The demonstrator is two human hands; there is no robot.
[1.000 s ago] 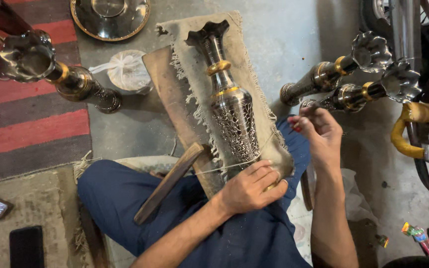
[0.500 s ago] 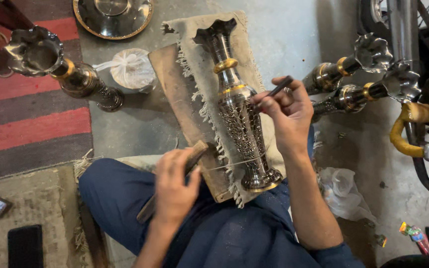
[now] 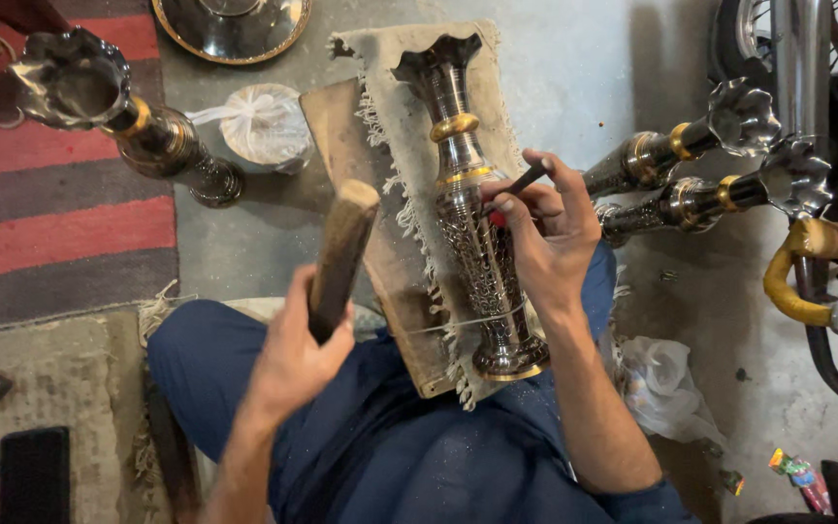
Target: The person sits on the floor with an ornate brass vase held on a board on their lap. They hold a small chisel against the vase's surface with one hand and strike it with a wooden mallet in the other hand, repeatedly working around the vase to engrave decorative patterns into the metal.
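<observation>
A tall engraved metal vase [image 3: 472,209] with gold bands lies on a frayed cloth over a wooden board [image 3: 337,146] that rests on my lap. My left hand [image 3: 301,354] grips a wooden mallet [image 3: 341,252] and holds it raised above the board, left of the vase. My right hand [image 3: 547,233] pinches a thin dark chisel [image 3: 524,180] whose tip meets the vase's body just below the lower gold band. The hand rests against the vase's side. A thin cord crosses the vase near its foot.
An upright vase [image 3: 118,116] stands at the left on a striped rug. Two more vases [image 3: 691,170] lie at the right by a motorcycle [image 3: 817,146]. A brass dish [image 3: 232,21] and a white wrapped bundle [image 3: 264,126] sit at the top.
My left hand left the vase's foot, took the mallet from beside the board and lifted it. My right hand moved the chisel up to the vase's body.
</observation>
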